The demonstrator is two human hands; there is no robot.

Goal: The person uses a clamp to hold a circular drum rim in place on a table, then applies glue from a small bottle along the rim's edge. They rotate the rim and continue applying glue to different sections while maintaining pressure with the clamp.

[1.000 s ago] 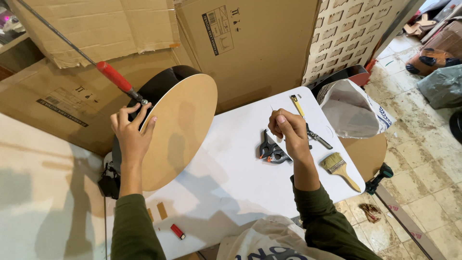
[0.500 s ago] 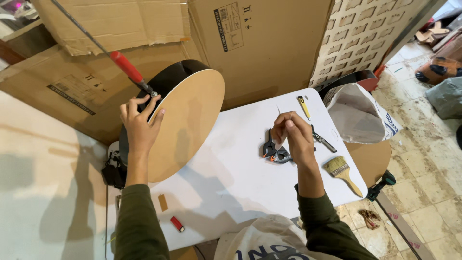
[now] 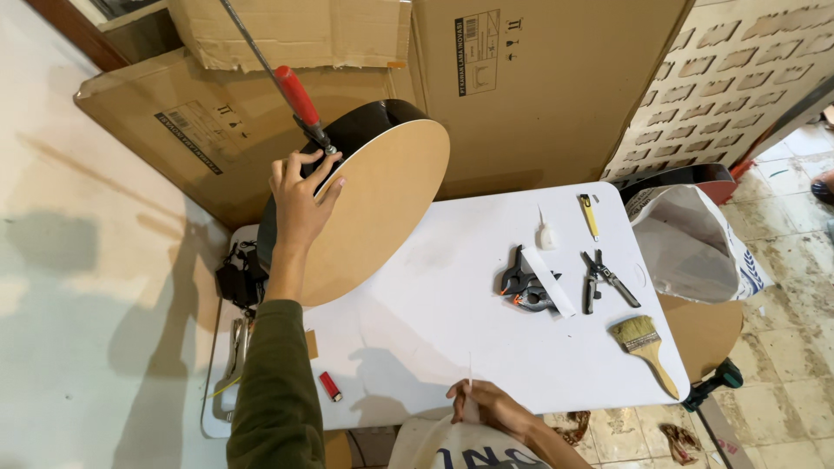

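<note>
My left hand [image 3: 301,193] grips the upper rim of a round drum-like piece with a tan wooden face [image 3: 375,213] and a black side, standing tilted on the white table [image 3: 434,321]. A bar clamp with a red handle [image 3: 298,95] bites the rim just above my fingers. My right hand [image 3: 488,405] is at the table's near edge, pinching a thin white sliver [image 3: 471,369] that points up. Black spring clamps [image 3: 521,288] lie mid-table with a white strip [image 3: 549,280] across them.
On the table lie a small white glue bottle [image 3: 547,234], a yellow utility knife [image 3: 591,215], snips [image 3: 605,278], a paint brush [image 3: 647,347], a red lighter [image 3: 330,386] and locking pliers [image 3: 233,365]. Cardboard boxes [image 3: 539,78] stand behind; a white sack [image 3: 695,247] stands right.
My right hand has drawn back from above the spring clamps to the table's near edge. A white strip now lies across the clamps. The view has shifted left; my left hand stays on the rim.
</note>
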